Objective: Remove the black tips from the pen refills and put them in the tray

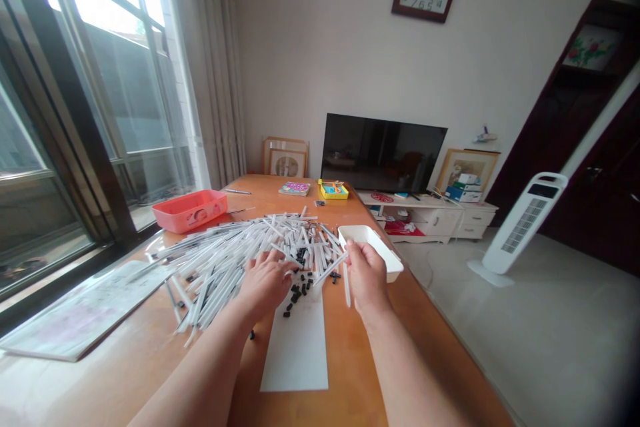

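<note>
White plastic sticks (220, 273) lay in a big loose pile on the orange wooden table (360, 367), pointing in many directions. The pile lay on the window side of the table and reached nearly to its middle. The person's left hand (265, 283) rested at the right edge of this pile, with its fingers bent and close together over the sticks; it could not be told if they were gripping some of them. The right hand (367, 277) was raised above the table, and its thumb and fingers pinched one white stick (347, 287), with the lower end pointing down. Just behind this hand stood a white plastic tray (375, 247). Small black parts (295, 293) were scattered between the two hands, some among the sticks and some on a white paper sheet (295, 347). Farther along the table were a red plastic basket (190, 210), a colourful book (295, 188) and a yellow box (333, 190). Beyond the table stood a dark television (383, 152), and a tower fan (523, 227) stood on the floor to the right.
</note>
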{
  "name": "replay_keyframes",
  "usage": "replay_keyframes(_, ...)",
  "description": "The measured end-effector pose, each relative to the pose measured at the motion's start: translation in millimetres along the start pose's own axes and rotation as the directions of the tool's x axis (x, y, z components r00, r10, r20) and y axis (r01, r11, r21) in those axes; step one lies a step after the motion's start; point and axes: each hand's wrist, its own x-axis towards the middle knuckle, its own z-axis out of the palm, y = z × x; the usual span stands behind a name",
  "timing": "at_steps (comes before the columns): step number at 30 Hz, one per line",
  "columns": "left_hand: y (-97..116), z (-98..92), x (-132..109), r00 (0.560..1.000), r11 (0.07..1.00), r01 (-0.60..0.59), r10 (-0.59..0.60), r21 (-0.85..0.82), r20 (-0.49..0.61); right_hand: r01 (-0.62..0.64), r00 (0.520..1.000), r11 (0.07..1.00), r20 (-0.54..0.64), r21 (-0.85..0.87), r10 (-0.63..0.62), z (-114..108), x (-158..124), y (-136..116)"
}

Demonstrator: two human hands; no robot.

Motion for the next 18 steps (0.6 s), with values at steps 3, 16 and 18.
replay_keyframes(3, -3, 0.7, -1, 0.998, 0.998, 0.06, -0.059, 0.008, -0.023, 0.0, 1.0, 1.0, 0.004, 0.025, 0.0, 1, 0, -1)
replay_keyframes(16, 21, -12.2, -3, 0.993, 0.995, 0.099, -0.101, -0.034, -0.056, 0.079, 0.995, 0.996, -0.059, -0.048, -0.081, -2, 2, 2)
replay_keyframes(18, 27, -14.6, -2, 0.997, 0.997, 0.074, -0.075, -0.032, -0.025, 0.069, 0.995, 0.997, -0.074, -0.034, -0.071, -2, 3, 3)
